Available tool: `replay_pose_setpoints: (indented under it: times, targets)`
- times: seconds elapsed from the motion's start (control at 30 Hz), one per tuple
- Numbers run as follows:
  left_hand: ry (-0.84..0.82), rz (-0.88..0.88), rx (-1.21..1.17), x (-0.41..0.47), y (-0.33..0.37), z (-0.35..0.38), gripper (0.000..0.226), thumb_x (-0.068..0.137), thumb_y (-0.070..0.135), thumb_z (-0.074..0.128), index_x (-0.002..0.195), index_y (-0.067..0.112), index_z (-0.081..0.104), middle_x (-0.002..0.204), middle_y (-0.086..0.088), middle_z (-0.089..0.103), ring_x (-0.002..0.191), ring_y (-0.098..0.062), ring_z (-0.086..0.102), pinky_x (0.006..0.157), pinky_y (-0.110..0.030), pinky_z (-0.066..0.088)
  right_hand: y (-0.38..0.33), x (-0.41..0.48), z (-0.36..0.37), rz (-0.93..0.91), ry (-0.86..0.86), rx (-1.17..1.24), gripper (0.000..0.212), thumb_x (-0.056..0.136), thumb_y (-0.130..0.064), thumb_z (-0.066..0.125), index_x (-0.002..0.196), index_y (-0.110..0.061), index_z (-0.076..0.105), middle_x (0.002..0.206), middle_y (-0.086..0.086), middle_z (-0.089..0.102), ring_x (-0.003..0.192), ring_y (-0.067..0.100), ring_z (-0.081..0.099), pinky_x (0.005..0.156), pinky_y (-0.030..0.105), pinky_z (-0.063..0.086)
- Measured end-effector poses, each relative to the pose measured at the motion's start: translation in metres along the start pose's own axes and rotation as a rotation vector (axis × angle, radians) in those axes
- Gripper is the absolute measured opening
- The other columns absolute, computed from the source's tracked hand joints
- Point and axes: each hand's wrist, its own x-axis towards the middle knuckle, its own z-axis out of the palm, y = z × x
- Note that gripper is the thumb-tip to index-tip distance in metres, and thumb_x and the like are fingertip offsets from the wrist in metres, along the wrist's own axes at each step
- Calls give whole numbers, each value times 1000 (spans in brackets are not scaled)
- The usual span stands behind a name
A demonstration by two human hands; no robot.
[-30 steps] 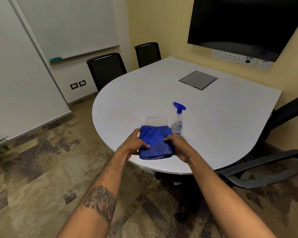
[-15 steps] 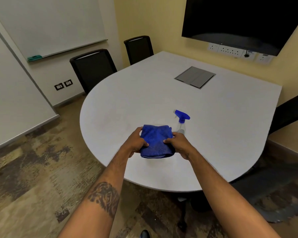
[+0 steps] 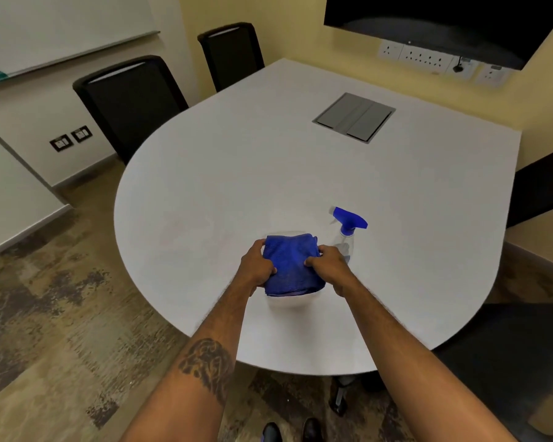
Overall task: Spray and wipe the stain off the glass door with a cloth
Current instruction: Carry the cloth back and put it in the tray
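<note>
Head view: both hands on the folded blue cloth [image 3: 292,264], over the near part of the white table [image 3: 268,173]. Left hand [image 3: 256,266] grips the cloth's left edge, thumb on top, fingers curled under. Right hand [image 3: 331,266] grips the right edge the same way. Something pale and translucent shows under the cloth, can't tell what. Spray bottle [image 3: 348,224] stands upright on the table just beyond the right hand, blue trigger head, clear body partly hidden by the knuckles; contact with the hand unclear. Grey hatch panel [image 3: 354,118] sits further back in the tabletop. Two black chairs [image 3: 131,97] at the far left edge.
</note>
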Motion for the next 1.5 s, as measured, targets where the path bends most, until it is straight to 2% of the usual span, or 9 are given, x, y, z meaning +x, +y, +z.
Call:
replay_pose_setpoints:
  times: [0.27,0.47,0.63,0.9,1.03,1.17,1.27,1.37,1.5]
  targets:
    - [30,-50,37,39,-22,26,63,93,-5,51,150,18,37,141,-16,54,122,-34,57,99,-50,54,16,39,20,37,-44,-225,38,96,-19,60,131,-5,52,123,17,64,110,31,62,90,35,51]
    - [64,-63,120,60,-32,41,56,98,0,49,151,14,37,142,-18,54,125,-34,56,102,-44,51,27,60,34,24,-75,-343,37,98,-22,59,130,-5,53,127,16,63,113,30,61,91,32,49]
    - [74,-91,161,67,-41,49,55,100,5,51,153,14,35,143,-18,53,127,-35,55,107,-48,49,35,65,43,56,-114,-417,39,98,-22,59,131,-4,51,129,15,61,115,29,60,94,30,48]
    - [103,-101,296,68,-46,53,66,97,2,55,156,17,29,148,-15,51,132,-33,52,108,-43,48,34,62,44,105,-122,-457,50,97,-26,61,141,-7,44,139,13,55,123,27,56,103,31,45]
    - [159,-39,362,62,-46,54,61,98,7,55,155,18,33,152,-10,47,136,-29,49,109,-41,46,43,50,24,114,-37,-265,46,96,-27,63,137,-11,51,130,9,61,113,24,61,89,27,50]
    - [180,66,502,50,-58,55,62,103,31,52,158,21,26,162,-5,31,145,-26,38,111,-44,44,70,37,-4,91,258,-65,25,96,-27,62,111,-8,67,105,9,72,88,19,66,79,27,56]
    - [153,113,710,46,-77,59,72,103,51,44,161,21,14,170,-4,7,155,-26,15,117,-46,34,84,36,-24,85,431,-42,27,92,-27,69,113,-10,66,104,10,72,84,18,65,72,26,53]
    - [140,159,878,48,-94,63,81,101,64,31,162,21,0,170,-5,-12,157,-26,-4,125,-48,16,90,45,-40,-40,479,22,49,84,-31,78,126,-16,57,112,5,62,98,21,64,72,25,48]
    - [140,223,1004,57,-108,66,87,94,74,15,161,23,-7,167,-5,-24,156,-24,-16,126,-49,3,91,67,-49,-171,320,-20,82,79,-34,82,147,-20,38,144,4,46,127,20,49,101,38,47]
